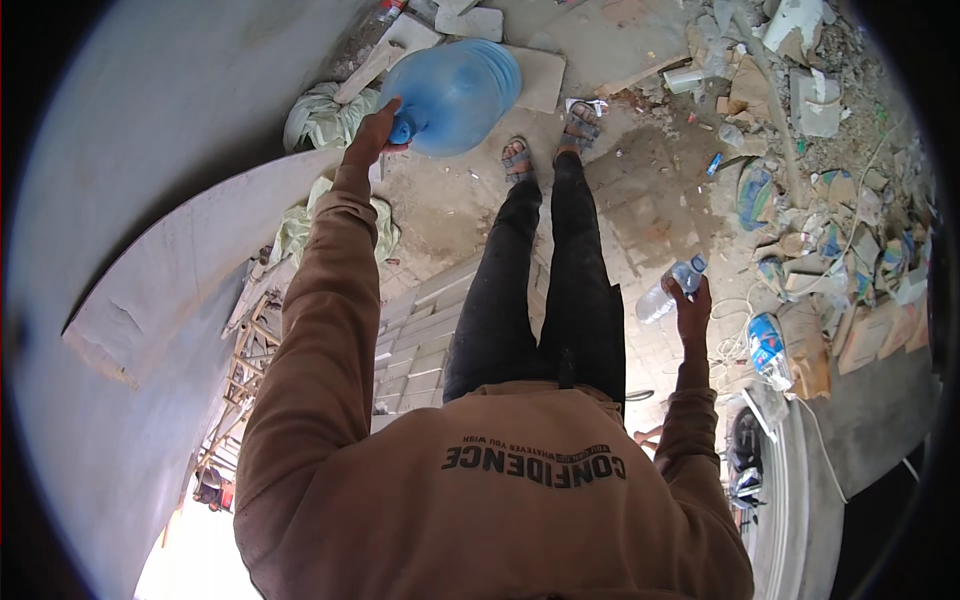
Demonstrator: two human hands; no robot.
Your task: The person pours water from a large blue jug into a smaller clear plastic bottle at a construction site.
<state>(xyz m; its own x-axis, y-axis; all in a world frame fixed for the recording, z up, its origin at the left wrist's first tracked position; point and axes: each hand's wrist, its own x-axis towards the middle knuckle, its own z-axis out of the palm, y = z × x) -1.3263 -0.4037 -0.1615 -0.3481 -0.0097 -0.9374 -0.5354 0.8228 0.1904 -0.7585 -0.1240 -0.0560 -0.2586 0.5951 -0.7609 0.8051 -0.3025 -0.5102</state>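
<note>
A big, translucent blue water jug [455, 95] lies tilted on its side at the far left, its capped neck towards me. My left hand [372, 137] is closed around that neck, with the arm stretched far out. On the right, my right hand [692, 305] grips a small clear plastic bottle [656, 301] around its upper part, and the bottle hangs at a slant beside my leg. How full the bottle is, I cannot tell. Next to the jug are a pale crumpled sack [325, 118] and a flat slab [540, 78].
A grey wall [180, 130] runs along the left, with a curved panel [190, 250] against it. Rubble and torn bags [830, 190] cover the ground on the right, near a loose cable [733, 335]. My sandalled feet [516, 160] stand on dusty floor, close to the jug.
</note>
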